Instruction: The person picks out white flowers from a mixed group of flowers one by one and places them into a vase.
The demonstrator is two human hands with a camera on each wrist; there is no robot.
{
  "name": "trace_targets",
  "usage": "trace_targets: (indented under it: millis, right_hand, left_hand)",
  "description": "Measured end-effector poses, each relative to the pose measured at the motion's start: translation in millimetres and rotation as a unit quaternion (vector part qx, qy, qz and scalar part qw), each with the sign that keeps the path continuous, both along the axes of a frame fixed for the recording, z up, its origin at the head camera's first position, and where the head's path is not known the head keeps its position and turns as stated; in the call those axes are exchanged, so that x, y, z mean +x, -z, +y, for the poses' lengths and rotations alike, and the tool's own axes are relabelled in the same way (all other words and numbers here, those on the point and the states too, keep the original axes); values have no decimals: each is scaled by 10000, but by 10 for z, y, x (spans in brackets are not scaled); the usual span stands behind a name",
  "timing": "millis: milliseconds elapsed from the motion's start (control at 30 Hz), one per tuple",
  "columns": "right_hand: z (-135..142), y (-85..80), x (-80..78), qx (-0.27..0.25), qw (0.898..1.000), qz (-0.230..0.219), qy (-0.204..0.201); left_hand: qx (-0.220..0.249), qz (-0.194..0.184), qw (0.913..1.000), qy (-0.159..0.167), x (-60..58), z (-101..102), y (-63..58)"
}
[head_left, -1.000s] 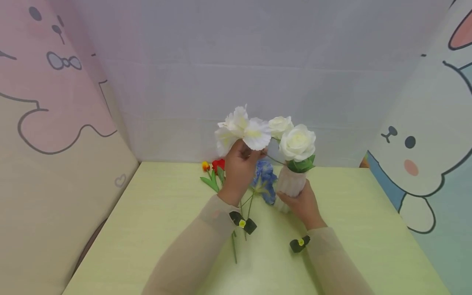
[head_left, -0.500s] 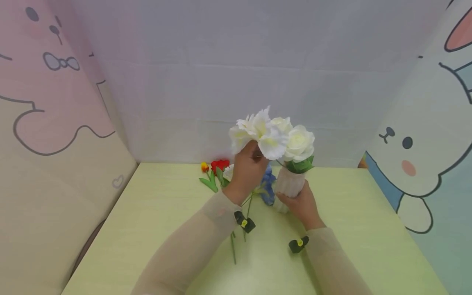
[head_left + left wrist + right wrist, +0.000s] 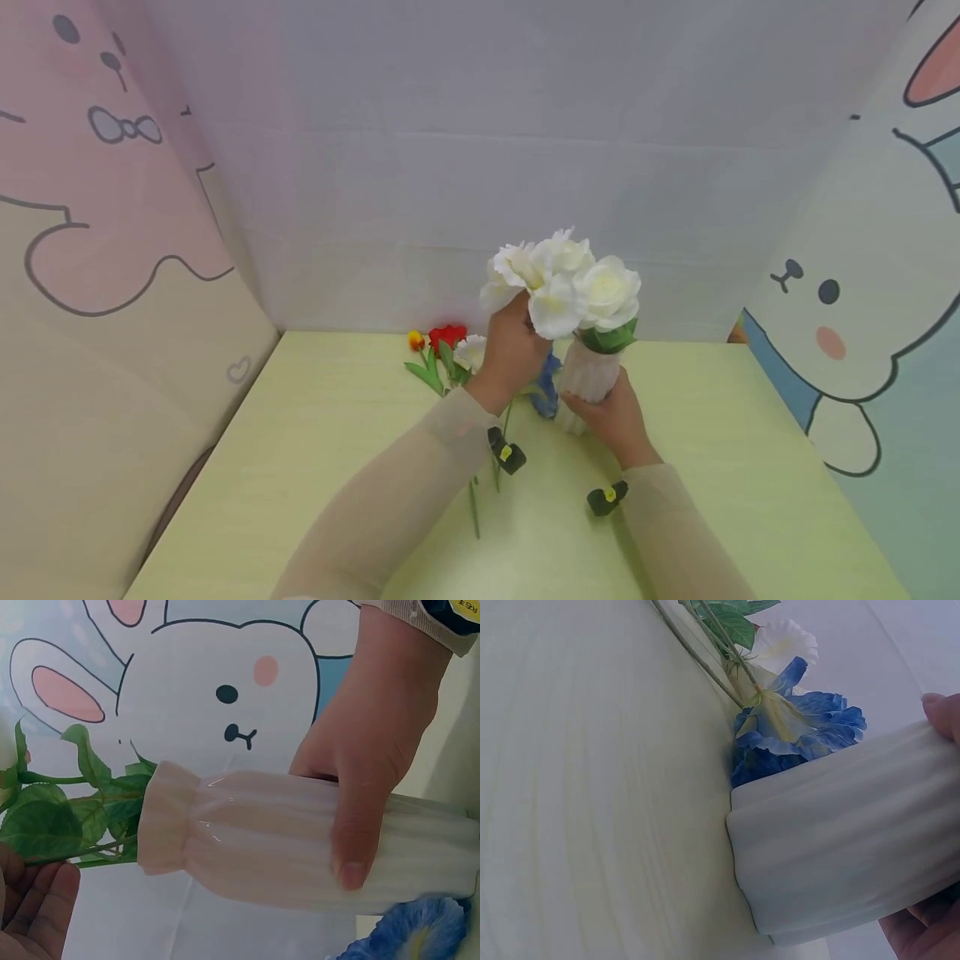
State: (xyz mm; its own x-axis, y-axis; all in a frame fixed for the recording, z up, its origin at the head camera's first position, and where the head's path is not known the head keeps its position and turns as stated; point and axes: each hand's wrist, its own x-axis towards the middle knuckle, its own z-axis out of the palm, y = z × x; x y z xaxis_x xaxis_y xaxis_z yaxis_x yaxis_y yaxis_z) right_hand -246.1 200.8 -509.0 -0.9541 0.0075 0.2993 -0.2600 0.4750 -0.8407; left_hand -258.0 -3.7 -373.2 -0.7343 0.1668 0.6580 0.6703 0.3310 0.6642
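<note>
In the head view my left hand [image 3: 516, 354] pinches a white ruffled artificial flower [image 3: 557, 307] just under its bloom. The left wrist view shows my left fingers [image 3: 54, 904] on its thin green stem [image 3: 112, 846], which runs into the mouth of a ribbed white vase [image 3: 255, 840]. My right hand [image 3: 618, 421] grips the vase [image 3: 588, 371] around its body, thumb across the front. White roses [image 3: 609, 292] with green leaves [image 3: 611, 337] stand in the vase; the white flower overlaps one of them in this view. The vase base sits at the tabletop in the right wrist view.
A blue artificial flower [image 3: 802, 724] lies right beside the vase base. Left of it on the pale yellow table [image 3: 337, 467] lie a red flower [image 3: 447, 337], an orange-yellow tulip [image 3: 416, 340] and another white flower [image 3: 470, 353]. A white cloth wall [image 3: 360, 208] closes the back.
My left hand has moved right and slightly down with the white ruffled flower, bringing its stem to the vase mouth. My right hand stays on the vase.
</note>
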Motion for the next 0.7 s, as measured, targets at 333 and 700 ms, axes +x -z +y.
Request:
trace_targets:
  millis: [333, 700]
  right_hand:
    - [3, -14, 27, -137, 9997, -216, -54]
    - [4, 4, 26, -51, 9995, -302, 86]
  left_hand:
    - [-383, -87, 9992, -95, -36, 150, 72]
    - [-235, -749, 9969, -82, -8, 228, 147]
